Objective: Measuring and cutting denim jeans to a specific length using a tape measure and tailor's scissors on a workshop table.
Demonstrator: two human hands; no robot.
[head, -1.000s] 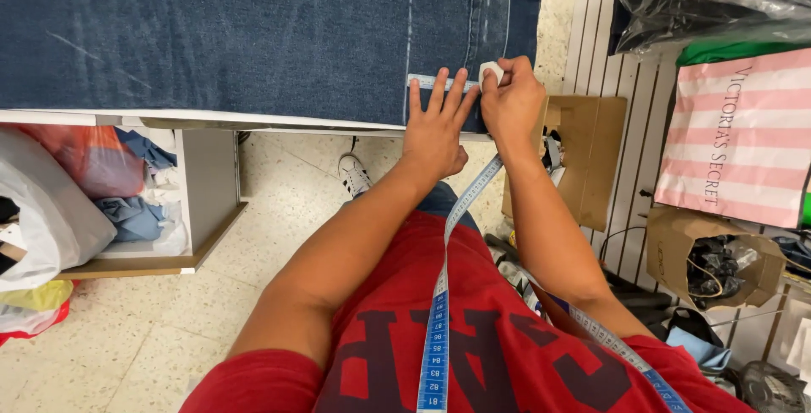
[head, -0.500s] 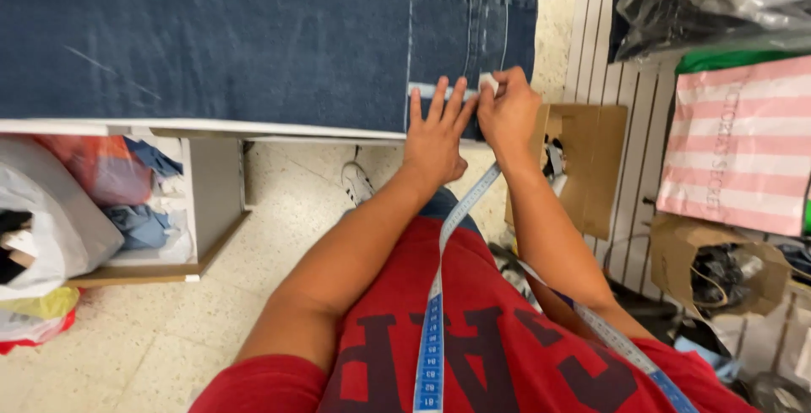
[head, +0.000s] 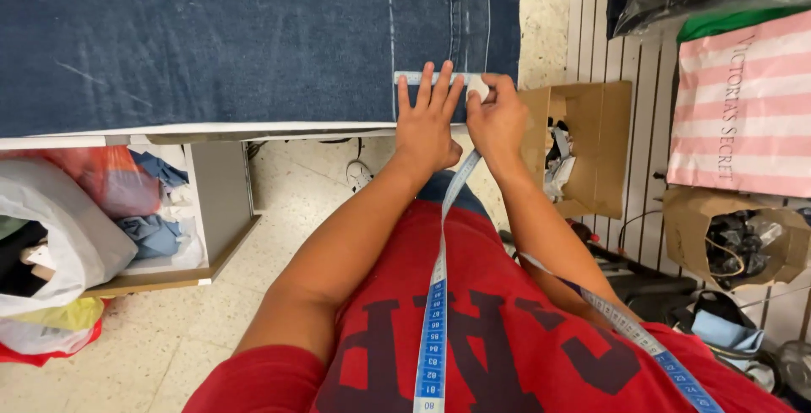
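The left hand (head: 428,122) lay flat, fingers spread, grasping nothing, pressing a pale blue strip of measuring tape (head: 439,81) against the dark blue denim cloth (head: 211,50) near its lower right corner. The right hand (head: 497,117) pinched the strip's white end just beside it; the palm hid most of the strip.

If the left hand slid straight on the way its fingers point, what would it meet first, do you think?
Probably the pale blue ruler strip at the left hand's fingertips, which already seem to touch it; beyond lies only flat dark blue denim fabric.
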